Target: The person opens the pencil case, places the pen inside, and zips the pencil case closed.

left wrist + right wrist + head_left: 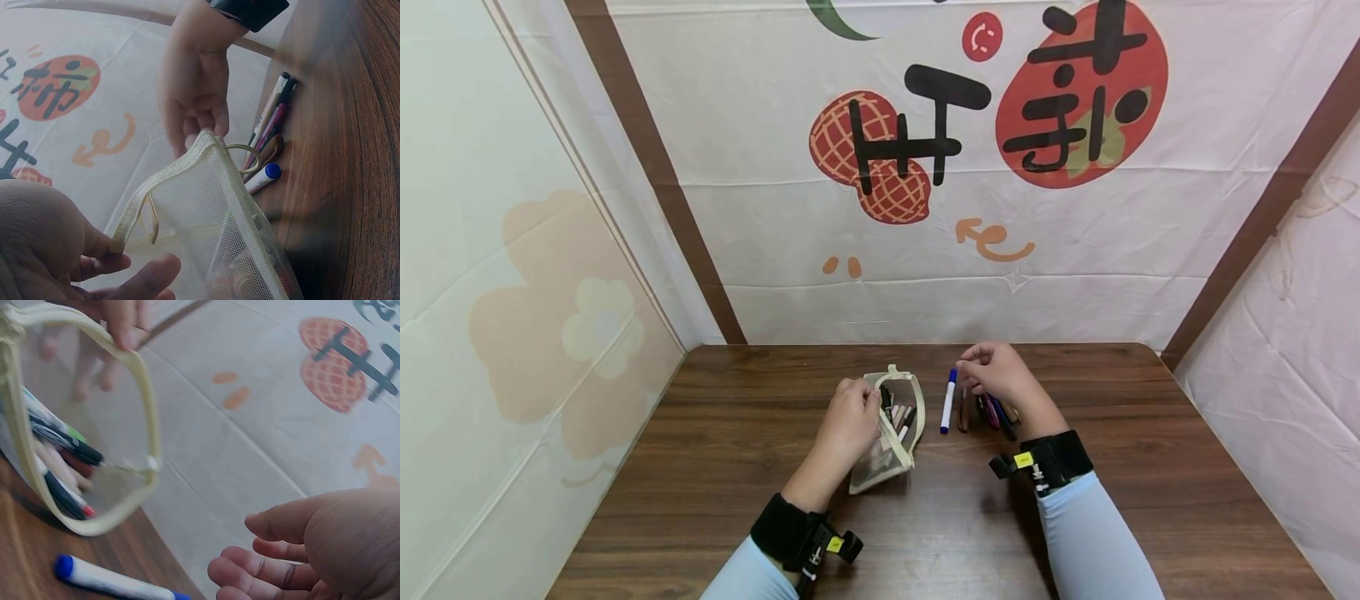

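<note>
My left hand (853,421) pinches the cream-coloured rim of a see-through mesh zip pouch (874,473), between thumb and fingers. The mouth of the pouch gapes open towards the right. Inside lie several pens and markers (65,440), some black-capped, one with a red tip. Just right of the pouch, a white marker with blue ends (950,402) lies on the table. My right hand (1000,375) hovers beyond its far end, fingers loosely bent and nothing in them, as the right wrist view (337,544) shows.
Beside the blue marker lies a brown pen (963,411). Several more pens (269,125), purple and black among them, are partly under the right hand and wrist. A printed cloth (775,225) hangs behind the wooden table (700,467).
</note>
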A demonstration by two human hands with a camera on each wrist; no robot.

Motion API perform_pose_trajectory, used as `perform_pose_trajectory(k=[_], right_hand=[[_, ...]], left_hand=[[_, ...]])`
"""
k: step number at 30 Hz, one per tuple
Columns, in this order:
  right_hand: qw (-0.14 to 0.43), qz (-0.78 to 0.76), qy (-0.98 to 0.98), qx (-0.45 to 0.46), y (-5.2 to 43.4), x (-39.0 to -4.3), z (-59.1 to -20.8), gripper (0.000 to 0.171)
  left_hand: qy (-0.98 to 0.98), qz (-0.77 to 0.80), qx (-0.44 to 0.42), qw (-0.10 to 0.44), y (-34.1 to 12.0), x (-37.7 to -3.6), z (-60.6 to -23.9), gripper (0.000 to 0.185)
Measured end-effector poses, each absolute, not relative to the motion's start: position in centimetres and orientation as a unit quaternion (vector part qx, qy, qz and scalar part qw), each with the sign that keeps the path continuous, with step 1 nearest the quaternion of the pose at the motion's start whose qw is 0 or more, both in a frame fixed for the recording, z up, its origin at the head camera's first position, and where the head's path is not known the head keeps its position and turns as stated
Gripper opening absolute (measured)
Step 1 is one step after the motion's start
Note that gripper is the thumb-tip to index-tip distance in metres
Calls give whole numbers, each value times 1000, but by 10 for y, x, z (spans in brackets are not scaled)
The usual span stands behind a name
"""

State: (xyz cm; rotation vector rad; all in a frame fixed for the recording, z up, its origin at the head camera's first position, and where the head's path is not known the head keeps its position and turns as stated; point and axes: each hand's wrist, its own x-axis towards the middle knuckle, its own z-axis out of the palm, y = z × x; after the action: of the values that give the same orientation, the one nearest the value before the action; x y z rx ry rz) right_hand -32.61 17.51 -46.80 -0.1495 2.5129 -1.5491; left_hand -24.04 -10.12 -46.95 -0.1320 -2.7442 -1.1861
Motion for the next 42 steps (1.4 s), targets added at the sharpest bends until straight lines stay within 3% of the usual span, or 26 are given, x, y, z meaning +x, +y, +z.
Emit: perform_pose_trajectory(k=[7, 15, 22, 42], right_hand=[[70, -495, 866, -13, 207, -332, -468, 30], [49, -362, 931, -4, 232, -333, -474, 37], [88, -306, 948, 6, 241, -334, -479, 44], [107, -266, 958, 16, 240, -341, -499, 47]], left_hand=[[-916, -391, -45, 77, -102, -241, -472, 21], [-916, -394, -42, 66, -102, -242, -471, 22], [-915, -395, -43, 62, -101, -241, -471, 23], [-916, -394, -44, 59, -101, -240, -469, 22]])
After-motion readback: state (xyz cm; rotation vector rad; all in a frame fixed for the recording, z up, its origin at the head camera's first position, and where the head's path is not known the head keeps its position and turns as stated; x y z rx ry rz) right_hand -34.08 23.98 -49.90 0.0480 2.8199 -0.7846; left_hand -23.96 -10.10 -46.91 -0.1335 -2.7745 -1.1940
